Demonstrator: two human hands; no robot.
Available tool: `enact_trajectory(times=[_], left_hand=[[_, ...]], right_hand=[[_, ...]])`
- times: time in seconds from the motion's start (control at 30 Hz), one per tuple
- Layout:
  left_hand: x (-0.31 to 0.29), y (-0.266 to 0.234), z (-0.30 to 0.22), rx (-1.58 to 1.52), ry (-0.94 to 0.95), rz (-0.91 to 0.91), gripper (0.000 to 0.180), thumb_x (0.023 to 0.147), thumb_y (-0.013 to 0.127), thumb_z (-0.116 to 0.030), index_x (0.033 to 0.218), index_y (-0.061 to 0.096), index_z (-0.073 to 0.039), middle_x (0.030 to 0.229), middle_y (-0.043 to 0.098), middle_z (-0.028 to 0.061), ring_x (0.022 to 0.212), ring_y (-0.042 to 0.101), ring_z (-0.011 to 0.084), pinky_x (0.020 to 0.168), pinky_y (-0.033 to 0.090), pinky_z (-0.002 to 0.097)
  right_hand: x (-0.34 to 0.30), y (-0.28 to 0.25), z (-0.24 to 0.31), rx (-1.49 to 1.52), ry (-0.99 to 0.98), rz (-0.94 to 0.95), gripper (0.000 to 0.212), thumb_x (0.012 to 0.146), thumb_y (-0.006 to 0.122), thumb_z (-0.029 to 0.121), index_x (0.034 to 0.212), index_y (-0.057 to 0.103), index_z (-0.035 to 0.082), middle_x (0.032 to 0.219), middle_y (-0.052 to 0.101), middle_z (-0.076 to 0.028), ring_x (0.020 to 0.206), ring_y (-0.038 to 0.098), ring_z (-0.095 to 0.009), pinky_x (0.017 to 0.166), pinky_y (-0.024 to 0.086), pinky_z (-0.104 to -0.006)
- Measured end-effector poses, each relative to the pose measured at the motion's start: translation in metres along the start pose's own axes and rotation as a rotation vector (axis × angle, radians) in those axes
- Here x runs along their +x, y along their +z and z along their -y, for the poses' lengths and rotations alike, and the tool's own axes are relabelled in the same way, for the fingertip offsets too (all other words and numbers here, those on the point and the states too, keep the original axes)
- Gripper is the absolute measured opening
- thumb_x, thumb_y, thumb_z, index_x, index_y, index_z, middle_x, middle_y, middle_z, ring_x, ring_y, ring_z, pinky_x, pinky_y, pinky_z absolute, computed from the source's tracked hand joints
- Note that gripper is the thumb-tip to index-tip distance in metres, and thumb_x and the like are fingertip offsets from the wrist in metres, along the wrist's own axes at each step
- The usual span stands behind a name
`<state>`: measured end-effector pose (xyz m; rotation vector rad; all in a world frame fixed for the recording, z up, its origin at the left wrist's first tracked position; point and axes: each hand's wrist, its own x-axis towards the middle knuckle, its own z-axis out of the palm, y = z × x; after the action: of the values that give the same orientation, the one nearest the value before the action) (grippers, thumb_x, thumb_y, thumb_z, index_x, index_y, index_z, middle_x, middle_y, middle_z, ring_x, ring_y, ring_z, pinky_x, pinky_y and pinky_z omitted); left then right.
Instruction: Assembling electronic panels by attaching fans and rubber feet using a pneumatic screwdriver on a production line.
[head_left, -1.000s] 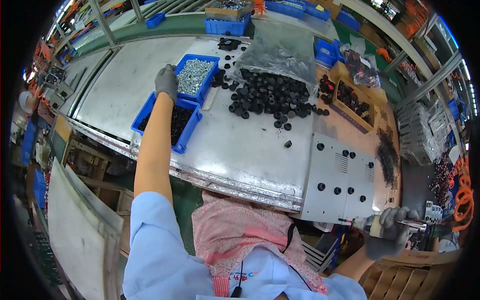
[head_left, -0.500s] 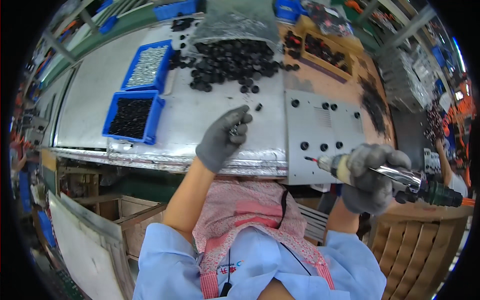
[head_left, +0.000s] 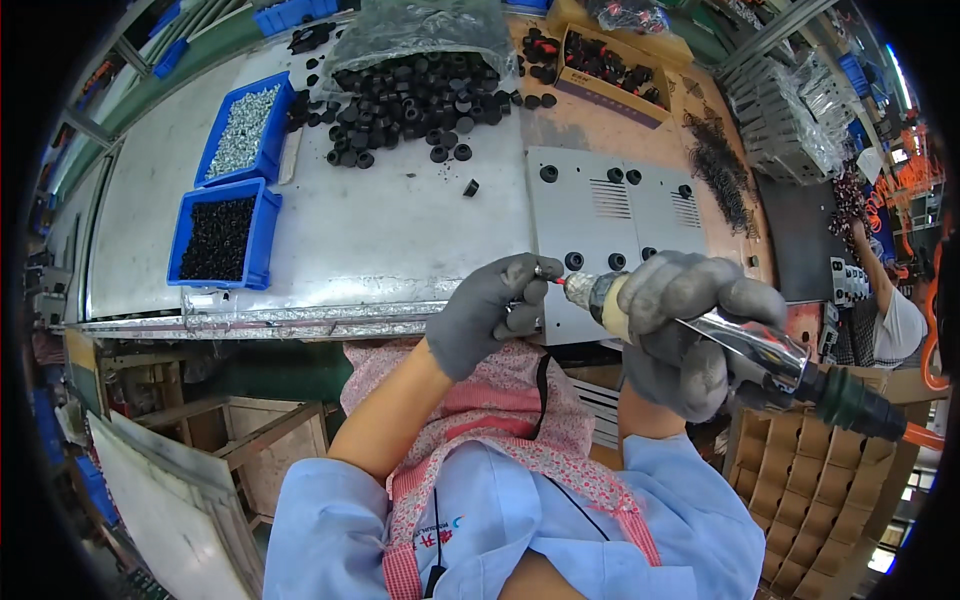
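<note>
My right hand (head_left: 690, 320), in a grey glove, is wrapped round a power screwdriver (head_left: 750, 352) with a silver body and a red-tipped bit. The tool lies nearly level, its bit pointing left. My left hand (head_left: 490, 312), also gloved, pinches a small metal screw (head_left: 546, 270) against the bit's tip; more shiny bits show among its curled fingers. Just beyond both hands lies a grey metal panel (head_left: 560, 212) with slots and several round black feet (head_left: 574, 261) on it. The tool and right hand cover part of its near side.
A blue bin (head_left: 283, 125) of silver screws and a blue bin (head_left: 262, 240) of small black parts stand at the left. Black feet (head_left: 420, 95) spill from a plastic bag (head_left: 430, 30). A cardboard box (head_left: 612, 90) sits behind the panel. Another person's arm (head_left: 875, 265) shows far right.
My left hand has moved right and toward me, bringing the screw to the bit. The screwdriver has shifted left and slightly up, so the two hands are now close together.
</note>
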<state>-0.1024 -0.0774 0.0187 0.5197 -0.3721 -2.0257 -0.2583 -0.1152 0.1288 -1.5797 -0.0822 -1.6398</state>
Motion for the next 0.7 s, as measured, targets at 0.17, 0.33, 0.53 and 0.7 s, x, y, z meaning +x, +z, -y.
enact_trajectory(times=[0.17,0.33,0.53,0.7], left_hand=[[0.002,0.014,-0.002,0.097,-0.048,-0.044,0.039,0.093,0.056,-0.047,0.098,0.053,-0.008,0.061,0.036,-0.0057,0.045,0.03,0.0048,0.038,0.023,0.02],[0.006,0.013,0.006,0.119,-0.006,-0.104,0.044,0.096,0.049,-0.048,0.094,0.053,-0.004,0.059,0.034,-0.0044,0.043,0.028,0.0062,0.038,0.021,0.0216],[0.006,0.013,0.005,0.188,0.015,-0.167,0.048,0.097,0.048,-0.047,0.097,0.057,0.0,0.059,0.037,-0.0031,0.044,0.029,0.0061,0.039,0.023,0.0214],[0.008,0.022,0.008,0.096,0.123,-0.159,0.035,0.097,0.051,-0.04,0.103,0.051,-0.006,0.061,0.036,-0.0036,0.044,0.031,0.0067,0.04,0.023,0.0205]], right_hand=[[-0.001,0.0,-0.003,0.0,-0.003,0.003,0.045,0.083,0.057,0.02,0.124,0.046,0.004,0.084,0.055,-0.013,0.059,0.056,-0.019,0.053,0.048,-0.0318],[0.002,-0.008,-0.006,-0.053,-0.067,0.105,0.049,0.083,0.057,0.022,0.126,0.044,0.004,0.082,0.055,-0.012,0.056,0.055,-0.019,0.051,0.047,-0.0313],[-0.001,-0.004,-0.006,-0.109,-0.091,0.039,0.05,0.085,0.058,0.025,0.128,0.044,0.004,0.08,0.055,-0.012,0.055,0.055,-0.018,0.051,0.049,-0.0314],[0.001,-0.002,-0.007,-0.15,-0.119,0.081,0.048,0.087,0.058,0.024,0.129,0.045,0.003,0.078,0.054,-0.01,0.055,0.056,-0.018,0.05,0.049,-0.0314]])
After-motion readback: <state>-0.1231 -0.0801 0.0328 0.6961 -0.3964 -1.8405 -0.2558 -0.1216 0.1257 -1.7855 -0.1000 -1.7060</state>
